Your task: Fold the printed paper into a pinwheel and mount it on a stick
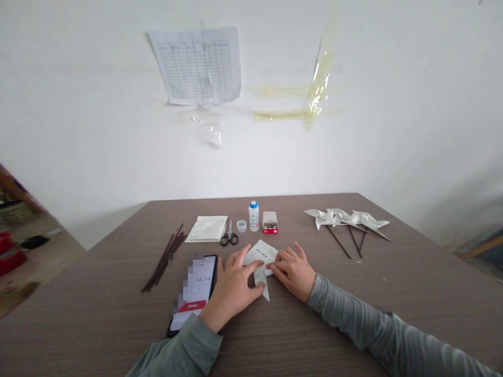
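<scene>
A partly folded paper pinwheel [260, 255], made of printed paper, lies on the table between my hands. My left hand [232, 287] holds its left side, with thumb and index finger on the paper and the other fingers apart. From the right, my right hand [294, 272] grips the paper near its middle with bent fingers. One pointed flap sticks out toward me below the left fingertips. My fingers partly cover the paper's centre. Just beyond it stand a small red-and-white box [270, 229], a white bottle with a blue cap [253, 217] and a small translucent cup [241, 226].
Black-handled scissors [229, 238] lie beside a stack of paper squares [207, 229]. Several dark brown sticks [163, 262] are bundled at the left. A phone [196, 285] lies by my left wrist. Finished pinwheels [346, 217] on sticks rest at the right. Behind the table [393, 293] is a wall.
</scene>
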Action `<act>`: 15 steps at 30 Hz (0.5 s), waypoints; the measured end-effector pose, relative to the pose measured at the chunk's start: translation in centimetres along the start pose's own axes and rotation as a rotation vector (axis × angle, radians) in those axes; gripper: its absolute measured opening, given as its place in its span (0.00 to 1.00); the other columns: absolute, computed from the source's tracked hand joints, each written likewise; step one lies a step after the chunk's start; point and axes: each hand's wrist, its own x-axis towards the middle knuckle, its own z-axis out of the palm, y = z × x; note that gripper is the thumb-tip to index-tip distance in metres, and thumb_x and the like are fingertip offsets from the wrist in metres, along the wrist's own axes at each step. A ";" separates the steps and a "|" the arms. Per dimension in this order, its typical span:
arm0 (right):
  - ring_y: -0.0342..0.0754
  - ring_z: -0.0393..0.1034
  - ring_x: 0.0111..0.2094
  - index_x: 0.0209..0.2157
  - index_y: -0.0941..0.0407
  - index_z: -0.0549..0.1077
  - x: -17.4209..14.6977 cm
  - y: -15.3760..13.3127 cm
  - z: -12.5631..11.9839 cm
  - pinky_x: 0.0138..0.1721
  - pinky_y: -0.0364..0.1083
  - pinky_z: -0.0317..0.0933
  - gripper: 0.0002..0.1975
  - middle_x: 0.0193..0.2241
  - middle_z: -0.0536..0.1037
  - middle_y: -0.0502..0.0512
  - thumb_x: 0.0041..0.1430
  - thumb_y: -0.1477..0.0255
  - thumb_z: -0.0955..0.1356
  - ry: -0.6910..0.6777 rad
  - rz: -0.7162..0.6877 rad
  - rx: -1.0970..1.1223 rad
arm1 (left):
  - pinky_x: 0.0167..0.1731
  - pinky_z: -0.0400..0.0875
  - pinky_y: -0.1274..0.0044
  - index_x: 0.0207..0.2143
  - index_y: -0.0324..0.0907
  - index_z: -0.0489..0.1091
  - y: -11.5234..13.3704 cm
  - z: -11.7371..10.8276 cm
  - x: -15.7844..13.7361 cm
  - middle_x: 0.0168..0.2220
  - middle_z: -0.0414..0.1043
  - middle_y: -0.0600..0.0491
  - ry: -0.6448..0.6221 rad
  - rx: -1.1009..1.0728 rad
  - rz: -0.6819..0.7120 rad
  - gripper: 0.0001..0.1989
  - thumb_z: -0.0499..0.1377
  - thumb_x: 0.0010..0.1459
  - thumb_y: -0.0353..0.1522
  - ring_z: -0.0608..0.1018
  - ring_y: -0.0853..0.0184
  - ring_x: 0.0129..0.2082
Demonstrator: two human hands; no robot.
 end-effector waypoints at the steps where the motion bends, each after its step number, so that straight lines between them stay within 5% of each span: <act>1: 0.64 0.88 0.55 0.48 0.40 0.96 0.0 0.0 0.0 0.83 0.83 0.69 0.16 0.48 0.94 0.57 0.88 0.68 0.73 -0.004 0.002 0.001 | 0.90 0.57 0.24 0.73 0.56 0.91 0.1 0.0 0.0 0.93 0.67 0.43 -0.011 0.003 0.000 0.28 0.75 0.75 0.32 0.72 0.30 0.90; 15: 0.64 0.89 0.57 0.52 0.40 0.97 0.0 0.1 0.0 0.85 0.85 0.66 0.17 0.50 0.94 0.57 0.89 0.68 0.72 -0.018 0.011 0.015 | 0.88 0.61 0.24 0.75 0.60 0.89 -0.3 0.1 0.2 0.91 0.71 0.42 -0.026 0.037 0.018 0.25 0.74 0.80 0.36 0.72 0.30 0.90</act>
